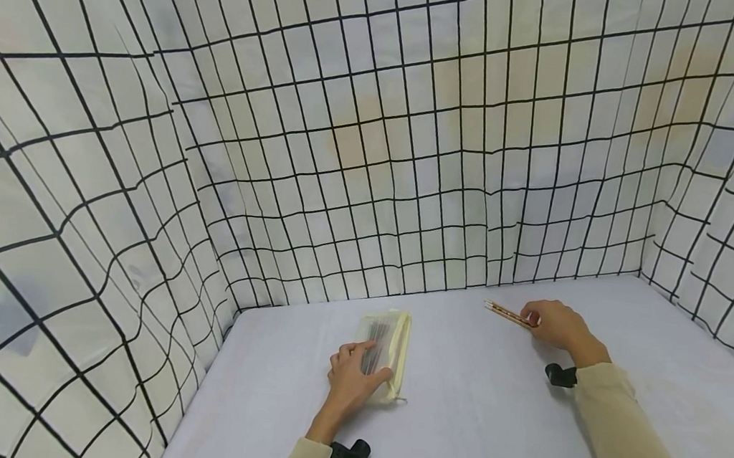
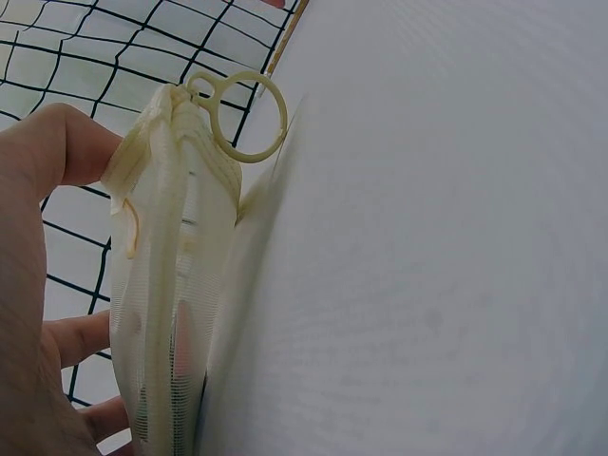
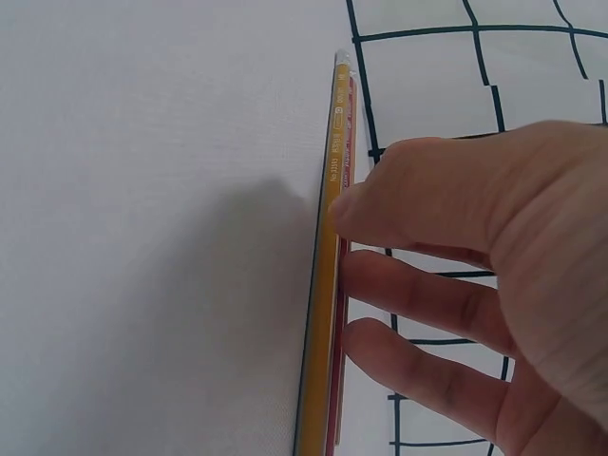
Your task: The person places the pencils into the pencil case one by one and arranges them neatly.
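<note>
A pale yellow translucent zip pencil pouch [image 1: 400, 347] lies on the left part of the table, and dark, slender shapes show through its side. My left hand [image 1: 350, 382] rests on it, fingers spread over the face and thumb at the zip edge. The left wrist view shows a ring-shaped zipper pull [image 2: 271, 147] at the pouch's end. Farther right, my right hand [image 1: 558, 324] pinches a small bunch of pencils [image 1: 500, 311] lying along the tabletop. Up close, a yellow pencil [image 3: 326, 256] and a red one [image 3: 348, 133] lie side by side, with the fingertips against them.
White cloth covers the table [image 1: 455, 423]. White walls with a black grid [image 1: 412, 153] close off the back and both sides. Small black wrist cameras sit at the left wrist [image 1: 352, 455] and right wrist [image 1: 560, 376].
</note>
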`<state>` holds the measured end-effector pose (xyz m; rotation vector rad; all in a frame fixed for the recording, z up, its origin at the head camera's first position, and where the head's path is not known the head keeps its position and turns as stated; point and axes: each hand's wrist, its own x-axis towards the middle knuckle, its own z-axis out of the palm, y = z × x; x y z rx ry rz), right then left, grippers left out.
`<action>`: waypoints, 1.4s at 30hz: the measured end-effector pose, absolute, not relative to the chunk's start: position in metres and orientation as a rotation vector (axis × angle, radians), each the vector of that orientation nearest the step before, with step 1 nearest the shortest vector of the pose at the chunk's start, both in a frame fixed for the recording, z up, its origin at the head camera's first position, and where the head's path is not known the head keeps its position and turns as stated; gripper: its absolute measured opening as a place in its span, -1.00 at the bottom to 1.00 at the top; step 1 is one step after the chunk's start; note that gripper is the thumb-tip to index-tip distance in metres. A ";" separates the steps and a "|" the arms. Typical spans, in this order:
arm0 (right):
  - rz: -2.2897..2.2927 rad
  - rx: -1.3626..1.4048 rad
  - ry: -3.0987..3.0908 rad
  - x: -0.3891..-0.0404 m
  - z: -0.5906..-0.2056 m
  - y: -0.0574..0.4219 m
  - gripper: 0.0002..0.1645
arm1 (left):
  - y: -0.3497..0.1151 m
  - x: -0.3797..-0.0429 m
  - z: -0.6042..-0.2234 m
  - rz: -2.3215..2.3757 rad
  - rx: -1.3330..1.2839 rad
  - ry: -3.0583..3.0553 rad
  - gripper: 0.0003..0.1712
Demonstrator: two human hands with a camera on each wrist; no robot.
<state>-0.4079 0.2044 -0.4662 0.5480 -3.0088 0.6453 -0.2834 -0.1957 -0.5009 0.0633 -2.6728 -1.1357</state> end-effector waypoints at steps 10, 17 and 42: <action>0.612 0.500 -3.028 -0.407 -0.471 0.201 -0.75 | -0.196 -0.285 -0.502 -1.130 0.063 -2.671 -0.20; 0.553 0.491 -3.051 -0.406 -0.472 0.197 -0.76 | -0.195 -0.285 -0.502 -1.142 0.056 -2.649 -0.21; 0.667 0.528 -3.030 -0.406 -0.459 0.187 -0.61 | -0.195 -0.285 -0.502 -1.103 0.058 -2.669 -0.18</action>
